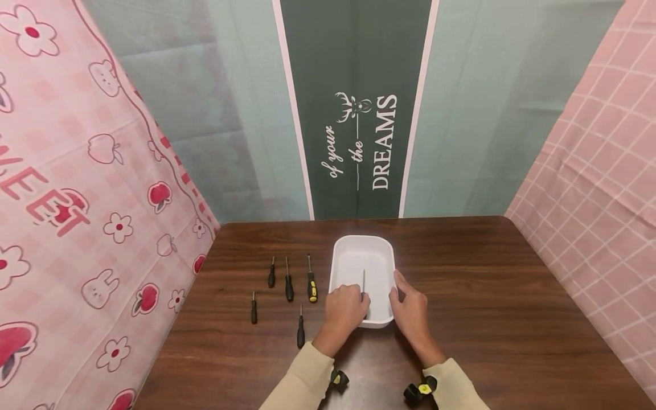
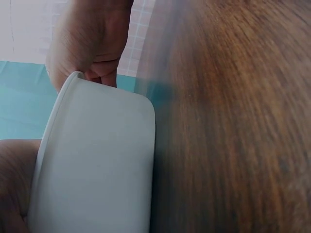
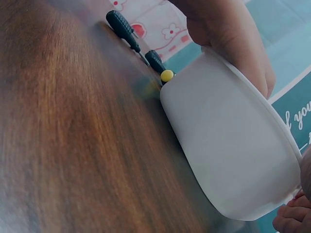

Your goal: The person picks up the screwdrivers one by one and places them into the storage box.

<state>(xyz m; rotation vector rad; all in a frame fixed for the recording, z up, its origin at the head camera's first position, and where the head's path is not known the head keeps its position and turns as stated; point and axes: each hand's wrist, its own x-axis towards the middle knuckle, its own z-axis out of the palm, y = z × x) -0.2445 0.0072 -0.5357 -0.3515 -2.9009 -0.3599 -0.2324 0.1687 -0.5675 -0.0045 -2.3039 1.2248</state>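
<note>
A white rectangular tray [image 1: 379, 273] sits on the table in front of me. My left hand [image 1: 344, 310] reaches over its left rim, fingers curled round the handle of a screwdriver [image 1: 364, 278] whose thin shaft points away from me inside the tray. Most of that handle is hidden by the fingers. On the opposite side my right hand [image 1: 410, 304] grips the right rim, thumb at the edge and fingers outside. In the left wrist view the tray's near wall [image 2: 102, 155] stands between the two hands.
Left of the tray lie several screwdrivers: a black-and-yellow one [image 1: 312, 287], black ones [image 1: 289, 287] [image 1: 271, 276] beside it, a small one [image 1: 253, 310] farther left, and another [image 1: 300, 330] nearer me. Patterned cloths hang round the wooden table [image 1: 487, 296].
</note>
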